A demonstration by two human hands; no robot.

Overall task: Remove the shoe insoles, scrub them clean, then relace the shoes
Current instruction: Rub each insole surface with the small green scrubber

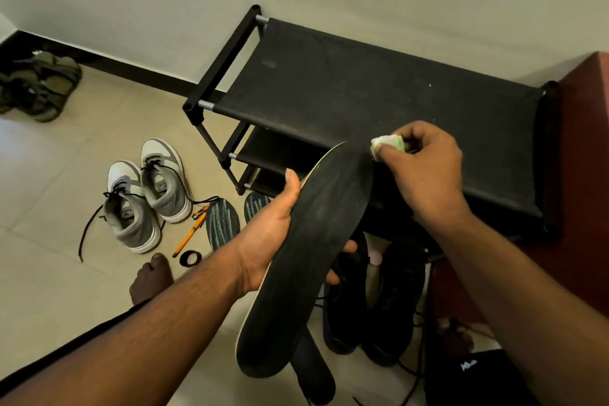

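Our left hand (273,237) holds a black insole (316,241) at its middle, fingers wrapped round its edges, above the floor. Our right hand (425,168) pinches a small pale sponge (388,145) against its toe end. The insole looks light and bendy, so the mid-length grip suits. Grey shoes (148,194) below look empty, their laces loose.

The long black foam insole (306,260) is hiding most of a 2nd black insole (313,372) and part of the black lace-up shoes (372,300).
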